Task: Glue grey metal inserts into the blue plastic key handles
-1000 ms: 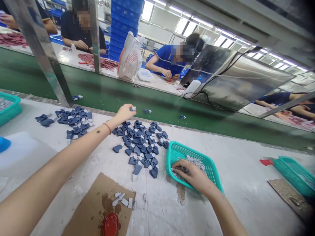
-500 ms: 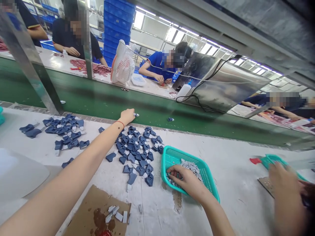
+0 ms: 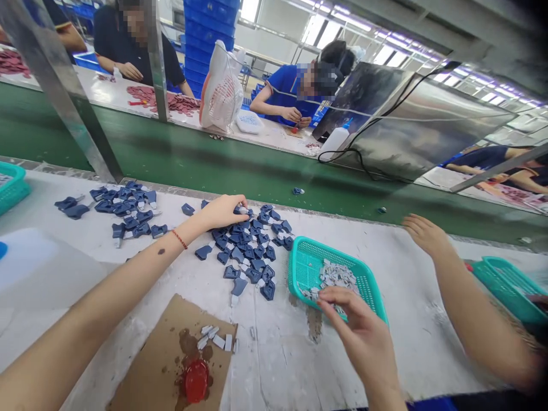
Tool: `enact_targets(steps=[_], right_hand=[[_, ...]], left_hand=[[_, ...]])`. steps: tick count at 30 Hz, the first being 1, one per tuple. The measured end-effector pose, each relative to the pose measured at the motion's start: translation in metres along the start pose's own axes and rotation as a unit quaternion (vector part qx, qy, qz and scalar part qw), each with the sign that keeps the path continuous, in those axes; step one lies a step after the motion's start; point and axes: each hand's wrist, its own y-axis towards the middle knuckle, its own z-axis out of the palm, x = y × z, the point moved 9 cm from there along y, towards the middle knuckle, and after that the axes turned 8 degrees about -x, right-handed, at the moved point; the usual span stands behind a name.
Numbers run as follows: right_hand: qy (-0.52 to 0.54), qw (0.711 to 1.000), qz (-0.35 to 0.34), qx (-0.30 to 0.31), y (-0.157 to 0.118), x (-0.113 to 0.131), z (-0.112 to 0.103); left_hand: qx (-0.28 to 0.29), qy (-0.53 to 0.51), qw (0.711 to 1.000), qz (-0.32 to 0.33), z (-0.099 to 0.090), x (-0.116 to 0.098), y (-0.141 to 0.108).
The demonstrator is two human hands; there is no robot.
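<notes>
The left hand point(image 3: 223, 212) has come back from the green belt point(image 3: 257, 181) to the blue pieces point(image 3: 246, 250), and the right hand point(image 3: 363, 331) (lately inside the basket point(image 3: 305, 264)) has risen.

Factory assembly line — long green belt point(image 3: 257, 171), people point(image 3: 280, 91) working alongside, stacked blue crates point(image 3: 209, 45), heaped dark-blue parts point(image 3: 248, 251)

Dark blue parts point(image 3: 248, 251) lie heaped — many pale-tipped, turned variously. Small grey pieces point(image 3: 336, 275) lie jumbled in the green basket point(image 3: 309, 265) alongside.

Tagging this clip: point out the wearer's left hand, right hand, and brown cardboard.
Left hand point(image 3: 223, 212), head view: back.
Right hand point(image 3: 365, 326), head view: back.
Brown cardboard point(image 3: 157, 347), head view: bare left part.
</notes>
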Motion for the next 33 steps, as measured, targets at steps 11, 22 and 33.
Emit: enact_targets(steps=[11, 22, 33], right_hand=[[-0.014, 1.000, 0.016, -0.018, -0.095, 0.015, 0.041], [-0.103, 0.983, 0.130, -0.084, -0.103, 0.005, 0.026], [-0.113, 0.987, 0.091, -0.072, -0.102, 0.028, 0.037]], left_hand=[[-0.023, -0.026, 0.999, -0.030, -0.015, -0.020, -0.065], [0.005, -0.231, 0.933, -0.276, -0.039, -0.013, -0.185], [-0.012, -0.382, 0.814, -0.437, -0.010, 0.013, -0.290]])
